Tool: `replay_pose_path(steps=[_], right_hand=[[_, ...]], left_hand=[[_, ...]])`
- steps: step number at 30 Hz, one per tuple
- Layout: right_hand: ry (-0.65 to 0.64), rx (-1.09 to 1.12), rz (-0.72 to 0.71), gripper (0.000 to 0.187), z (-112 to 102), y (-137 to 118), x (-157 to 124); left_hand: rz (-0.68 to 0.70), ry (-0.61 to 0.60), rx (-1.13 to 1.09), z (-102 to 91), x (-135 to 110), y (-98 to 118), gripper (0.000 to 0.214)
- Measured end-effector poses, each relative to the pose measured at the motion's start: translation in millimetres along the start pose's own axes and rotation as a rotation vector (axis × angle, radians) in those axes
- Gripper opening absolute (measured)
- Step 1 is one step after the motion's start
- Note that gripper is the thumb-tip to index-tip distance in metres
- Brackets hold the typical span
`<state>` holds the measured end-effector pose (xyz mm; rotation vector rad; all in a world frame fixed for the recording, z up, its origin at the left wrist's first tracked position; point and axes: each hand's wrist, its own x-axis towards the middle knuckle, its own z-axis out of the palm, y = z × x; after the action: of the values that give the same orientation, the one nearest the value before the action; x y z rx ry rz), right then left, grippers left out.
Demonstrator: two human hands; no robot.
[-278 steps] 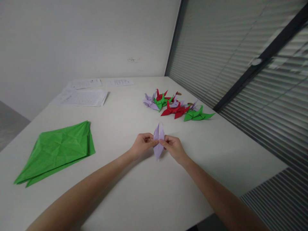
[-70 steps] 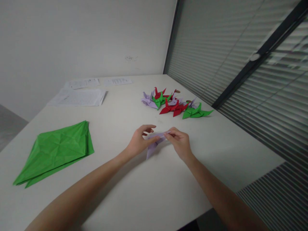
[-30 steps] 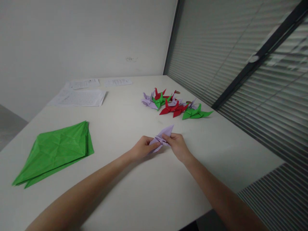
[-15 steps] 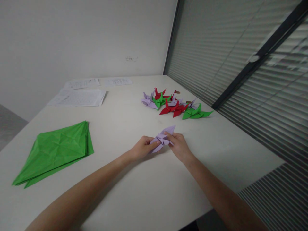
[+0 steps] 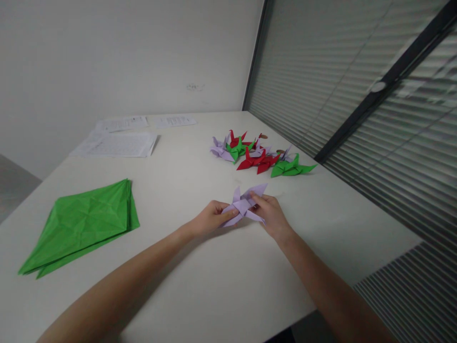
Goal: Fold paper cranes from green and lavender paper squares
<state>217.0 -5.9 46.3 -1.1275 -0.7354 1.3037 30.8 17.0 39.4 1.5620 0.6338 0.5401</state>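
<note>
A lavender origami crane [image 5: 243, 206] is held between both hands, low over the white table [image 5: 200, 286]. One wing is pinched by my left hand [image 5: 210, 219], thumb on top. My right hand [image 5: 269, 212] grips the opposite wing between thumb and fingers. The crane's body is spread flat, with two narrow points sticking out, one toward the back and one toward the front right. The fingers beneath the paper are partly hidden.
Folded cranes lie in a cluster at the back right: red [image 5: 251, 159], green [image 5: 291, 166] and lavender [image 5: 220, 148]. A stack of creased green paper [image 5: 85, 214] lies at the left. Printed sheets [image 5: 121, 144] are farther back. A window with blinds [image 5: 321, 71] borders the right side.
My right hand has shifted slightly right, pulling its wing outward. The crane's middle is wider and flatter, and its two narrow points now stand farther out. My left hand has hardly moved.
</note>
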Motion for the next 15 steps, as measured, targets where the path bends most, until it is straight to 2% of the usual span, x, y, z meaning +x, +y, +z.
replay_pose_path(steps=[7,10,15], right_hand=[[-0.103,-0.016,0.053,0.037,6,2,-5],[-0.065,-0.025,0.064,0.04,7,6,-3],[-0.011,-0.011,0.005,0.044,2,11,3]], left_hand=[[0.041,0.014,0.092,0.4,0,-2,0.051],[0.062,0.011,0.132,1.0,0,-2,0.051],[0.036,0.0,0.122,-0.1,0,-4,0.053]])
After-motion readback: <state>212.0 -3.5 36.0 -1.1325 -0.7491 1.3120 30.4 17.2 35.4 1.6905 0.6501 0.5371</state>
